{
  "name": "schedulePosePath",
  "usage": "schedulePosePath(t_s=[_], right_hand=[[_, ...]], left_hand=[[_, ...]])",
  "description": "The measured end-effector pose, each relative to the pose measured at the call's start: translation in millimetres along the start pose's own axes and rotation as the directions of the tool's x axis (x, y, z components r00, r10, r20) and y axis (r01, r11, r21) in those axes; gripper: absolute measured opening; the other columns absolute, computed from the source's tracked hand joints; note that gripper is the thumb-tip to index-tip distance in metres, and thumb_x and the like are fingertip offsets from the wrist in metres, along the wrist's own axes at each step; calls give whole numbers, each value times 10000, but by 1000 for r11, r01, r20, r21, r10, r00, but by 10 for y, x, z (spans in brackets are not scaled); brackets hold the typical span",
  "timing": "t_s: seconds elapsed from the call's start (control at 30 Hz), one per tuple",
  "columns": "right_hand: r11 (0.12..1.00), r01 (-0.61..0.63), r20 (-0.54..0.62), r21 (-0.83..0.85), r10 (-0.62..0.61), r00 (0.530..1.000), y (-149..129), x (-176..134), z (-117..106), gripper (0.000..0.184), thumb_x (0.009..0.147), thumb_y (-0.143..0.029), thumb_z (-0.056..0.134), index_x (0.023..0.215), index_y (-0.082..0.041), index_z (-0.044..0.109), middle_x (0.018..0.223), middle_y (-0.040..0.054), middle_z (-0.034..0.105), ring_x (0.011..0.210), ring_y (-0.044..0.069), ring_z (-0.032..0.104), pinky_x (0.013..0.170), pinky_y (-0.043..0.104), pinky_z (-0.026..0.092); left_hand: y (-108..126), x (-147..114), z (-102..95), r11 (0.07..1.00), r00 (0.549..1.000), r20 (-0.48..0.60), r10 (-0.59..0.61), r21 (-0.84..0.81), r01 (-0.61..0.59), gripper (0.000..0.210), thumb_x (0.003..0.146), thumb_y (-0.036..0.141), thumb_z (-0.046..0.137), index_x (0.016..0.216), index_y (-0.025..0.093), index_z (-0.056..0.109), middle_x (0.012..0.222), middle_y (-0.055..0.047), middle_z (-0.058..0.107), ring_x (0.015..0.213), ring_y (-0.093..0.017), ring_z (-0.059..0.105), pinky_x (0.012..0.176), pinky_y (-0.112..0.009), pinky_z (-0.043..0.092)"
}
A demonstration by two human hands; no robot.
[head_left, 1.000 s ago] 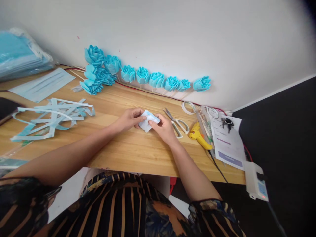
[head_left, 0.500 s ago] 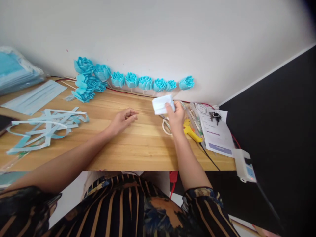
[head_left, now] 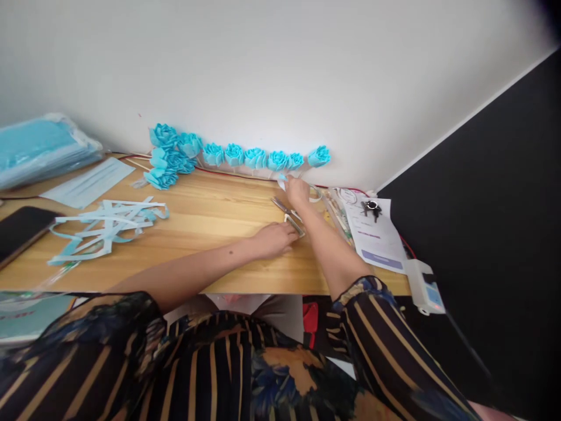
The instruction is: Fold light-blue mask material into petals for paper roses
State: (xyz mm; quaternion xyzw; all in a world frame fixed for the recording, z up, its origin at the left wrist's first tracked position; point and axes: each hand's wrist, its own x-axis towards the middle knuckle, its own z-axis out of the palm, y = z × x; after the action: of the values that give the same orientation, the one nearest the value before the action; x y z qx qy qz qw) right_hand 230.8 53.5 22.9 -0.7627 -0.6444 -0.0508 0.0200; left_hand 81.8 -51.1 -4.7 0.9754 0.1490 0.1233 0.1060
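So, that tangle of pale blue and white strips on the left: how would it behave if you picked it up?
The strips are probably floppy, since several bend into loops. They look thin, so they're likely light. Because they lie crossed over one another, lifting one may drag others along.

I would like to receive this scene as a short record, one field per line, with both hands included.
left hand: at the handles of the scissors; grip unclear
right hand: holding a pale piece, mostly hidden
blue flowers: row along the wall, clustered at left
pale strips: loose heap on the table
keys: on the printed paper
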Motion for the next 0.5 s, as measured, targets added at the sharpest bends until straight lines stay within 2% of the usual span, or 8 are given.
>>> schedulePosePath(t_s=[0.1,0.17,0.23,0.3,0.37,0.43,0.47,0.5], right_hand=[[999,33,12,3,-33,999,-137,71,40,374,1014,-305,360,1249,-149,606,1202,183,693,1098,276,654,852,325,463],[998,65,18,3,-66,998,-197,89,39,372,1010,-328,376,1230,-156,622,1207,174,693,1104,273,650,861,325,462],[995,100,25,5,-100,995,-233,76,31,372,1005,-352,391,1201,-159,641,1196,168,698,1100,274,649,865,324,461],[992,126,27,8,-126,992,-249,40,27,370,1002,-351,393,1194,-161,646,1194,166,698,1095,276,648,864,324,459],[990,141,26,14,-141,990,-253,-9,32,366,1001,-335,392,1216,-165,635,1194,168,697,1088,284,647,864,334,456],[988,150,21,21,-150,988,-256,-77,39,369,1001,-324,389,1235,-161,623,1206,173,691,1099,299,638,873,351,448],[988,153,15,24,-154,988,-260,-125,39,372,1003,-327,386,1234,-159,623,1213,175,687,1106,305,632,876,356,443],[987,159,10,29,-160,987,-268,-187,35,374,1004,-335,384,1223,-157,629,1211,175,688,1108,308,628,873,355,439]], left_hand=[[8,-16,37,999,999,-24,-39,-3,39,203,940,177,453,940,127,650,997,-150,692,1020,-291,628,873,-414,494],[22,-151,-1,995,995,-63,-73,-77,68,155,905,140,482,866,155,632,911,-121,685,932,-279,646,826,-406,498],[30,-359,-77,991,993,-81,-87,-106,78,81,844,133,555,820,184,613,870,-100,671,902,-287,648,795,-405,497],[8,-608,-183,990,992,-78,-103,-107,94,123,812,179,617,695,190,579,769,-88,647,836,-288,644,761,-406,499],[-61,-867,-322,984,983,-116,-141,-124,126,160,801,226,642,659,195,574,767,-81,646,843,-283,634,783,-404,499],[-177,-1111,-495,968,955,-182,-233,-137,210,145,858,251,567,738,180,607,858,-106,660,877,-280,621,809,-418,484],[-248,-1220,-589,953,929,-224,-293,-142,266,183,893,257,507,772,171,614,858,-114,652,854,-272,610,797,-422,472],[-322,-1316,-682,927,882,-290,-372,-153,341,235,921,308,480,782,170,610,830,-106,639,817,-254,595,785,-411,461]])
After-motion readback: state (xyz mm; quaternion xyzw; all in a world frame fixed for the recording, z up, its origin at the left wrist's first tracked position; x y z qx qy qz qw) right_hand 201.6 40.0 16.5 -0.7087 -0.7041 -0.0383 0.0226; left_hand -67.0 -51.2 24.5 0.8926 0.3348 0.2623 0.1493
